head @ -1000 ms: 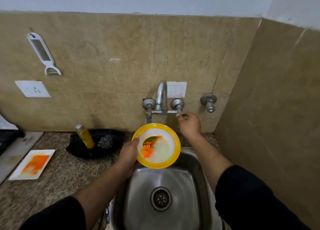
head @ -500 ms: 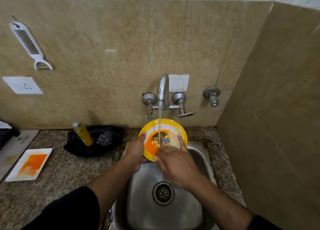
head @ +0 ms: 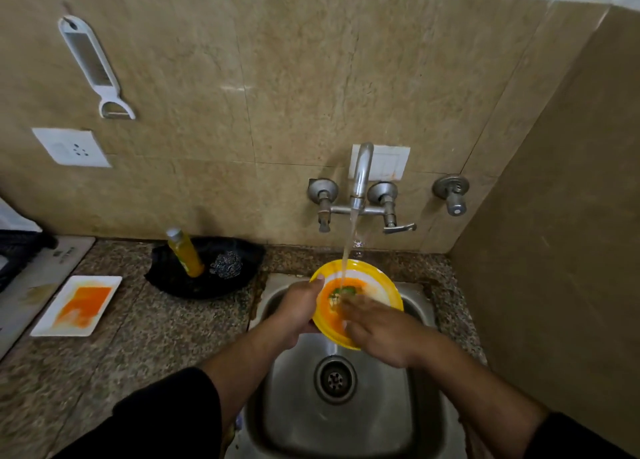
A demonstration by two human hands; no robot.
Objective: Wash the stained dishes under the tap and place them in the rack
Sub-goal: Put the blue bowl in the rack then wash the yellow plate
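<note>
Left hand: my left hand (head: pixel 299 308) grips the yellow-rimmed plate (head: pixel 375 280) by its left edge, thumb hooked over the rim, fingers behind it.
Right hand: my right hand (head: pixel 379 330) lies flat and open on the plate's face, fingers (head: pixel 353 302) spread over the orange and green stain; it is blurred, and it holds nothing.
Plate: tilted toward me, held above the steel sink (head: pixel 346 424), its lower rim over the basin and just behind the drain (head: pixel 335 379).
Water: a thin stream (head: pixel 348 247) falls from the tap (head: pixel 360 178) straight onto the middle of the plate, right at my fingertips.
Tap handles: one lever (head: pixel 398 228) on the right points sideways; a separate valve (head: pixel 452 193) sits on the wall farther right.
Second dish: a white rectangular plate (head: pixel 78 306) smeared with orange lies on the granite counter (head: pixel 156 330), well to the left of the sink.
Black tray: a dark tray (head: pixel 166 278) against the wall between that plate and the sink holds a yellow bottle (head: pixel 185 252) standing tilted and a steel scrubber (head: pixel 227 264) beside it.
Wall: a white peeler-grater (head: pixel 93 65) hangs on the tiles above a white socket (head: pixel 71 147).
Sleeves: both my forearms are bare, dark sleeves (head: pixel 162 420) pushed up near the elbows.
Rack: I cannot tell where it is from what I see.
</note>
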